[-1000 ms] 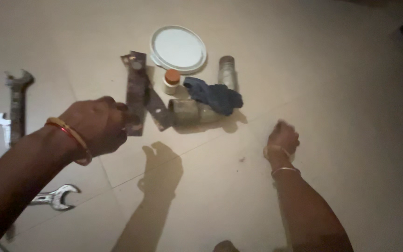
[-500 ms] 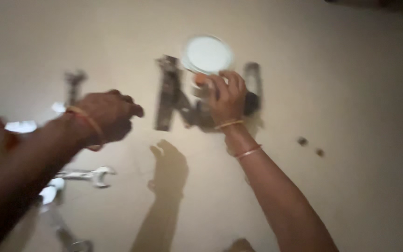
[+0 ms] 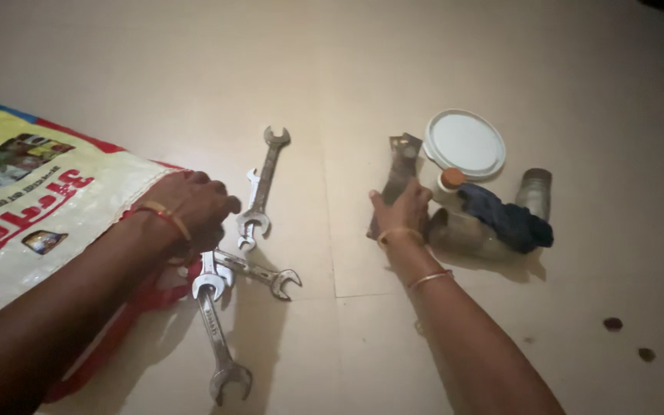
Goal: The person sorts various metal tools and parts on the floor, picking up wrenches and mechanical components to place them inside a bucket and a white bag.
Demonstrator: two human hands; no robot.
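Observation:
My right hand [image 3: 405, 209] is closed around the lower end of a dark rusty metal strip [image 3: 400, 161] that lies on the pale floor. My left hand [image 3: 194, 206] hovers with curled fingers over the spot where three silver open-ended wrenches meet. One long wrench [image 3: 267, 170] points away from me, one [image 3: 261, 270] lies crosswise, and one [image 3: 217, 338] points toward me. Whether my left fingers grip a wrench end is hidden under the hand.
Right of the strip sit a round white lid [image 3: 464, 144], a small bottle with an orange cap [image 3: 449, 183], a blue cloth [image 3: 510, 220] draped over a metal cylinder [image 3: 463, 233], and a short pipe piece [image 3: 536, 192]. A printed woven sack [image 3: 24, 207] lies at left.
My left hand let go of the strip and moved left to the wrenches. My right hand went from the bottle to the strip. The view swung left, bringing the sack in.

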